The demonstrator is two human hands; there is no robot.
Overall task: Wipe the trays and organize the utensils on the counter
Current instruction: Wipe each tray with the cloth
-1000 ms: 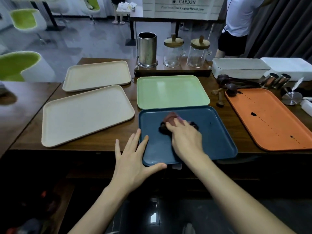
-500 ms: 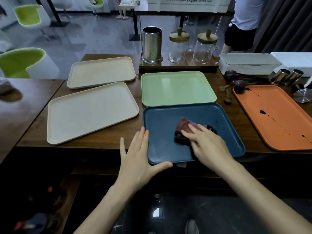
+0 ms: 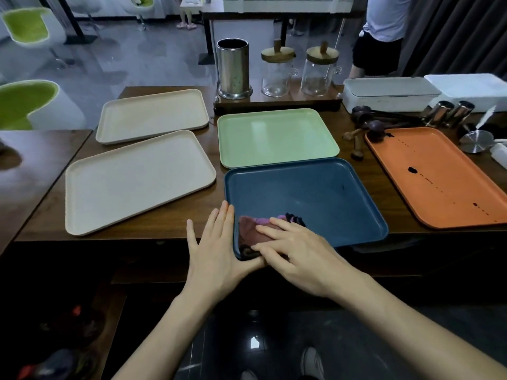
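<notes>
Blue tray (image 3: 315, 198) lies at the near edge of the bench (image 3: 178, 223), one corner overhanging. It looks light, stiff and slick, so it will probably slide. The left grip (image 3: 216, 253), fingers straight, braces that near-left corner. The right grip (image 3: 299, 253) presses a soft, crumpled cloth (image 3: 251, 231) flat-fingered onto it. Other trays crowd the glossy wood, and the orange tray (image 3: 439, 174) carries dark spills.

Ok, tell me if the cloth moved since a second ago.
Yes. The cloth under the right hand slid from mid-tray to the near-left corner of the blue tray, beside the left hand.
</notes>
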